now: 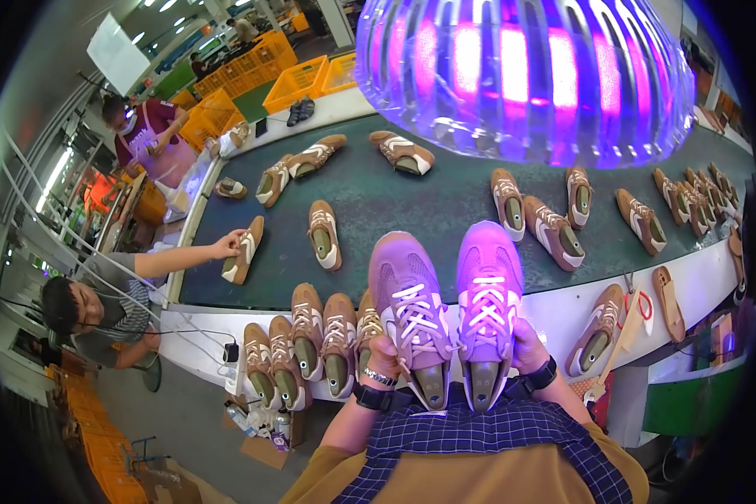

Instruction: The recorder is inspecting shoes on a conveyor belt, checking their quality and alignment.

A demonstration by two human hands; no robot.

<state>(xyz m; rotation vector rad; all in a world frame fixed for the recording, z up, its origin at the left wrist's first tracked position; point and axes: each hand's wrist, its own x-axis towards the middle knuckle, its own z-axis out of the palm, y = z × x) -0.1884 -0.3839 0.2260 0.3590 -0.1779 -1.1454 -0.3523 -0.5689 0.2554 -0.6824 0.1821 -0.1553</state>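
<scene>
Side by side in front of my body are two tan sneakers with white laces, tinted pink-purple by the light, toes pointing away. My left hand (384, 359) is closed on the heel end of the left sneaker (405, 273). The right sneaker (488, 273) is gripped at its side by my right hand (528, 347). Olive shoe lasts (483, 378) fill both openings. My fingers are partly hidden behind the shoes. Just left of my left hand stands a row of brown sneakers (339, 332). A single sneaker (597, 332) rests to my right.
A glowing slotted lamp (525, 80) hangs over the green conveyor belt (428, 206), which carries several sneakers. Scissors (638, 307) and a loose sole (669, 304) lie on the white ledge at right. At left a co-worker's hand (229, 244) touches another sneaker (245, 256). Orange crates (296, 86) stand beyond.
</scene>
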